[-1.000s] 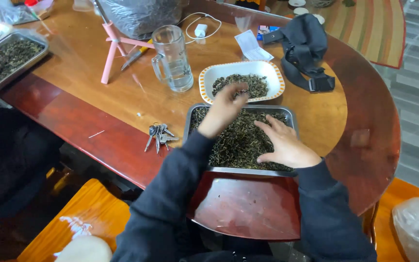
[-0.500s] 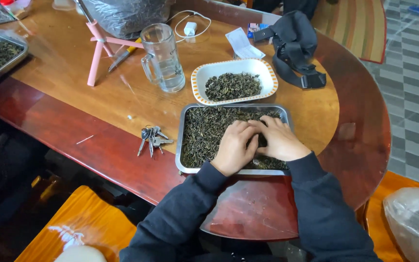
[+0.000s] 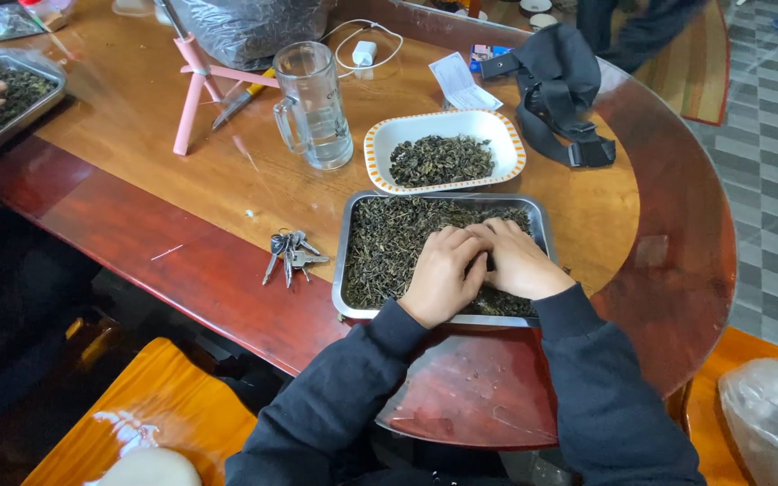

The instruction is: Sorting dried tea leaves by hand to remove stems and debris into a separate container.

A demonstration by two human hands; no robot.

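Both hands in the metal tray (image 3: 353, 270) at the bench's near edge: left hand (image 3: 441, 274) and right hand (image 3: 520, 261) touching, fingers curled down into dried leaves (image 3: 389, 243); pinch unclear. White dish (image 3: 447, 126) just behind.

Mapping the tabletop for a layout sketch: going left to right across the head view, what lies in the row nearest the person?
Bunch of keys → metal tray of dried leaves → left hand → right hand.

Left hand (image 3: 444, 270) and right hand (image 3: 517, 259) touching, palms down on dried tea leaves (image 3: 389, 243) in metal tray (image 3: 349, 270). White dish (image 3: 389, 137) of leaves just beyond. Keys (image 3: 290, 252) left of tray.
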